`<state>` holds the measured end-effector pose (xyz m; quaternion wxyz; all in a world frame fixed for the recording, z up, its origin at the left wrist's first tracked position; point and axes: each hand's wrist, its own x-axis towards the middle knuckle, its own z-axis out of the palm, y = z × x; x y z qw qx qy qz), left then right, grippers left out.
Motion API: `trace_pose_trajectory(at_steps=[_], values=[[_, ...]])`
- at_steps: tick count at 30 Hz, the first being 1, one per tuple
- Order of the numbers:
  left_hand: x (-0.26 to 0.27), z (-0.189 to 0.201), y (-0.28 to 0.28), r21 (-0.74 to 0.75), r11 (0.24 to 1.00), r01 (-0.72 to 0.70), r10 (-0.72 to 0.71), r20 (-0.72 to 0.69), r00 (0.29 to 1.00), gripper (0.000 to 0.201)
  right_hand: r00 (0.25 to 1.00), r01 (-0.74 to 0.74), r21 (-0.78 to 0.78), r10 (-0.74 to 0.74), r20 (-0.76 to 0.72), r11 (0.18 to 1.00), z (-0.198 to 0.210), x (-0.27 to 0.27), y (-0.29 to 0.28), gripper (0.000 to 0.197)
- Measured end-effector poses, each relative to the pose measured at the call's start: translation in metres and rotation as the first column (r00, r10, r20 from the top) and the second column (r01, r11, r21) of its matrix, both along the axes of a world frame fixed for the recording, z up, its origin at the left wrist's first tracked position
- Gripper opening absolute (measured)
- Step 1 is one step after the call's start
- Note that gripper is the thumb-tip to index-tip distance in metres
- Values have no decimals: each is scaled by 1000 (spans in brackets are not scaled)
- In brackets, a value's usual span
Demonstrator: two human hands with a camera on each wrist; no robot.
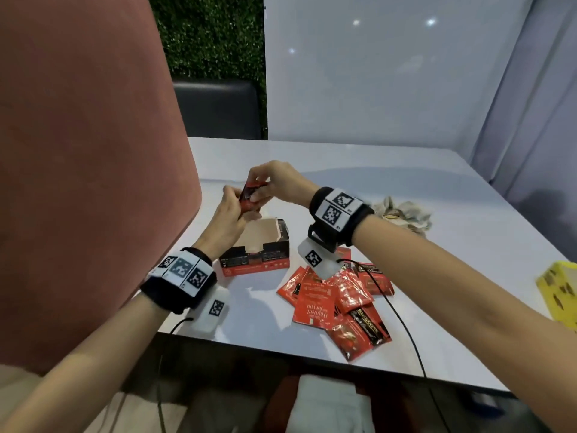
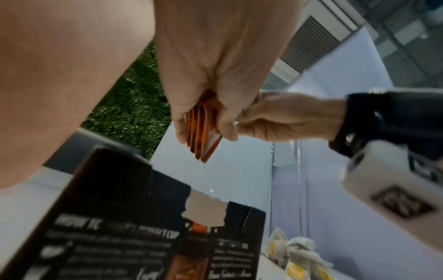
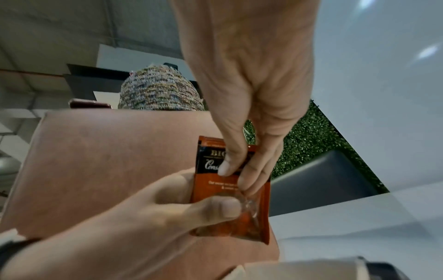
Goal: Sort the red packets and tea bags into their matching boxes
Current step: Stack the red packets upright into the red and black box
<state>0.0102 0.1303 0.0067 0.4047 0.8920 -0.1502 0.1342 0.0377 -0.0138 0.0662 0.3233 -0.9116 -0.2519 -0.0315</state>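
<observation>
1. The white tabletop [image 1: 437, 195] carries everything — it runs from the near edge back to a pale wall panel.
2. A large pinkish board [image 1: 78, 151] stands at the left, beside the tabletop.
3. The red-and-black box [image 1: 254, 260] sits open-topped on the tabletop just below the two raised hands, its torn brown inner flap showing.
4. A loose pile of red packets [image 1: 337, 300] lies overlapping on the tabletop to the right of the box, near the front edge.
5. A yellow box [image 1: 560, 292] sits at the far right edge, well apart from the red one.
6. A heap of pale tea bags [image 1: 406, 214] lies behind the right wrist, toward the right of the tabletop.
7. The left hand [image 1: 229, 214] grips a small stack of red packets [image 2: 203, 132] held above the box — thumb on one face, fingers curled behind.
8. The right hand [image 1: 278, 182] pinches the top of the front packet in that same stack, thumb and fingertips closed on it.
</observation>
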Motion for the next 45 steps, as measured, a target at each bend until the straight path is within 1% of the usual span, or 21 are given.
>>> trace_pose_trajectory(at_steps=[1,3,5,7,9,12,14,16,17,19,22,23,25,29,31,34,36,37,40,42,45], values=[[2,-3,8,20,1000,8,-6,-72,997,50,1000,2,-53,-1,27,999,-4,2,2,20],[4,-11,30,39,999,1,8,-228,974,86,999,-7,-149,15,49,989,-11,6,4,19],[3,-18,49,72,997,26,4,-388,922,117,998,-52,-213,58,23,976,-16,9,7,17],[-1,-26,57,80,991,107,-54,-495,867,127,995,-88,-294,96,12,952,-19,11,13,17],[-1,-34,59,71,986,150,-93,-511,855,121,990,-131,-359,140,0,924,-23,10,21,17],[-1,-41,55,62,988,145,-99,-469,877,102,983,-180,-414,175,-50,892,-36,6,32,16],[-2,-42,52,45,988,146,-110,-456,883,85,979,-204,-417,178,-101,886,-44,3,38,14],[-4,-43,48,40,988,146,-113,-455,884,79,974,-218,-412,167,-156,885,-49,1,43,14],[-5,-44,47,35,991,131,-101,-449,888,83,974,-216,-420,163,-160,881,-50,0,44,16],[-5,-45,45,27,996,85,-64,-444,894,99,974,-223,-468,176,-142,855,-53,-3,45,23],[-7,-46,44,2,999,48,-41,-467,883,111,969,-238,-617,231,-93,750,-57,-11,42,33],[-8,-46,43,4,999,49,-41,-471,881,112,968,-239,-630,231,-97,739,-59,-11,41,33],[-8,-46,43,19,999,49,-34,-469,883,113,967,-254,-594,207,-147,763,-61,-7,39,32],[-6,-46,43,33,999,40,-19,-466,885,115,926,-286,-362,159,-343,887,-59,-2,33,26],[-6,-46,42,47,998,49,-22,-465,885,116,899,-267,-252,146,-413,930,-61,-2,33,27],[-7,-45,41,60,995,77,-41,-460,887,115,867,-183,-130,97,-489,974,-64,-4,34,29],[-7,-46,41,70,991,117,-72,-458,886,114,884,-113,-83,62,-463,990,-66,-8,36,31],[-7,-46,41,80,987,137,-86,-455,886,114,908,-76,-72,39,-418,995,-68,-10,37,32],[-3,-48,42,115,977,179,-111,-438,892,114,981,46,-115,-66,-181,992,-77,-15,45,29],[-2,-48,43,132,973,192,-116,-439,891,114,991,113,-141,-122,-60,984,-83,-18,50,25],[-2,-47,44,138,970,202,-119,-452,884,119,990,126,-253,-106,94,959,-89,-23,52,15]])
